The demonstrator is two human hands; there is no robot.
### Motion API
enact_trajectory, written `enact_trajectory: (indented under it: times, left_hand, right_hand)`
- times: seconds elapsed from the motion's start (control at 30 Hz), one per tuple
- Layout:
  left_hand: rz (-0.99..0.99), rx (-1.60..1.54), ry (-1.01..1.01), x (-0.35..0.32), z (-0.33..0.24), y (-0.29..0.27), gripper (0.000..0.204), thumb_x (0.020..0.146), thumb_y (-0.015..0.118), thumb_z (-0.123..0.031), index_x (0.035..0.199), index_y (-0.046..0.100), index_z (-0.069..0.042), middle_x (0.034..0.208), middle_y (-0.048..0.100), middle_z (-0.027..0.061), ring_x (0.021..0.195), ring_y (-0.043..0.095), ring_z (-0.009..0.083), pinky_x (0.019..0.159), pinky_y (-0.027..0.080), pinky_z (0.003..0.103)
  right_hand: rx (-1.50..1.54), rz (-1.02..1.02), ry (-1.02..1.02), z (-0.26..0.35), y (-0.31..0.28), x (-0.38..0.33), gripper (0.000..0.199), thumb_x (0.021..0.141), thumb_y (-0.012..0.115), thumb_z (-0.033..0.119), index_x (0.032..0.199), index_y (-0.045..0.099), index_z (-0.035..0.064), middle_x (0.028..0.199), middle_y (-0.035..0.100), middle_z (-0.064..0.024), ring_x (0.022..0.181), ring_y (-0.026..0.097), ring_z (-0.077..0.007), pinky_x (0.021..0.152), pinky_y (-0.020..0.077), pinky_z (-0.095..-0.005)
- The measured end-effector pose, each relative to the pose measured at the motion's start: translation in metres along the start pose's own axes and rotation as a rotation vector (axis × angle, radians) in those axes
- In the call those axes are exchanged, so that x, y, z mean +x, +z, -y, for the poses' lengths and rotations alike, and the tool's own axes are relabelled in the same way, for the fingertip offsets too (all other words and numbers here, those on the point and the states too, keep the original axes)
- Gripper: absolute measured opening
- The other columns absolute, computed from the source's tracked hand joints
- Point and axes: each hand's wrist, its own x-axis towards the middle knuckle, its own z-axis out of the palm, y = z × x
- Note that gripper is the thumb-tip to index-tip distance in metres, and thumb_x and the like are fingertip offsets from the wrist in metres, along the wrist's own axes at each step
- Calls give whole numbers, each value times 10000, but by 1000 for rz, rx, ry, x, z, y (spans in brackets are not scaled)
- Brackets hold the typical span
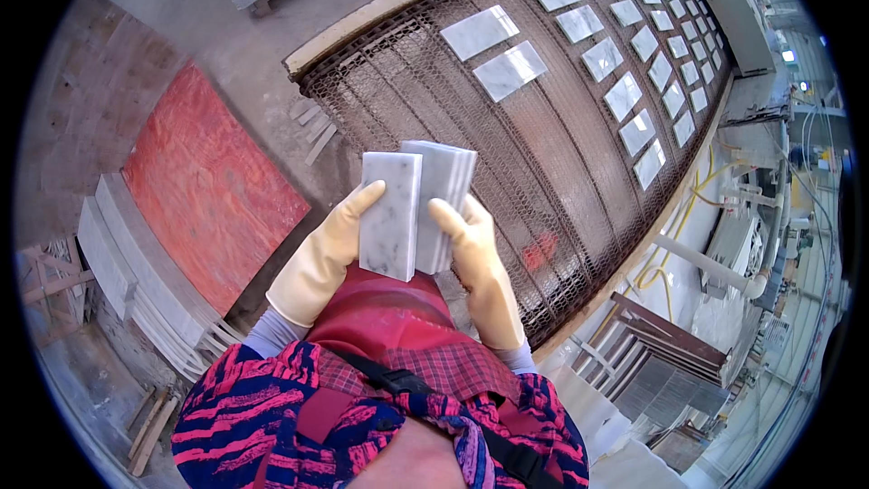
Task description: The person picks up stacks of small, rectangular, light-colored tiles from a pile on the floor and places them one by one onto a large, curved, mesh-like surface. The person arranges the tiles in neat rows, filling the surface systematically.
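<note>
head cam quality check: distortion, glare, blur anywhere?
Head view: strong fisheye, so the mesh conveyor belt bows and black corners frame the round image; glare on the glossy tiles on the belt; the far right rim is washed out and soft; the left hand, right hand and held stack of grey tiles are sharp and evenly lit.

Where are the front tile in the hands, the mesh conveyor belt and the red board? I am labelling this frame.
front tile [390, 215]: head view, middle of its marbled face.
mesh conveyor belt [543, 172]: head view, bare mesh.
red board [208, 183]: head view, centre of its surface.
</note>
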Motion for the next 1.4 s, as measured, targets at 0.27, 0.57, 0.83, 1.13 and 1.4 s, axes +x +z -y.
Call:
enact_trajectory:
  times: [0.27,0.57,0.83,1.13,1.4]
  left_hand:
    - [-32,-121,139,-4,15,-16,722,1028,677,-473,1558,514,-10,1433,674,189,1301,673,342,1098,561,572]
    - [28,-110,54,-6,31,-30,771,996,724,-472,1550,505,16,1437,673,177,1298,679,331,1112,551,559]
    - [-2,-104,41,3,38,-17,759,997,728,-472,1542,514,11,1433,677,156,1299,673,317,1105,556,528]
    - [-38,-14,42,16,38,-4,775,986,718,-522,1534,532,-7,1419,674,198,1265,680,400,1049,588,558]
    - [128,172,44,41,32,35,880,938,737,-574,1554,509,10,1503,621,209,1309,656,398,1115,534,551]
  right_hand:
    - [-72,-544,-163,56,-97,68,600,1034,725,385,1419,604,-60,1274,728,-188,1141,717,-281,1063,551,-439]
    - [80,-615,-200,73,-192,178,550,1051,723,353,1420,633,-45,1342,717,-133,1198,689,-250,1064,517,-391]
    - [128,-698,-276,62,-254,136,377,1038,735,256,1316,694,4,1182,757,-87,1012,736,-205,909,591,-382]
    - [-252,-775,-68,45,-281,110,457,1033,744,356,1348,674,33,1014,758,-79,845,722,-158,766,593,-317]
    - [-424,-44,70,41,-138,0,414,1044,698,388,1304,741,69,1092,774,-102,895,714,-177,826,593,-337]
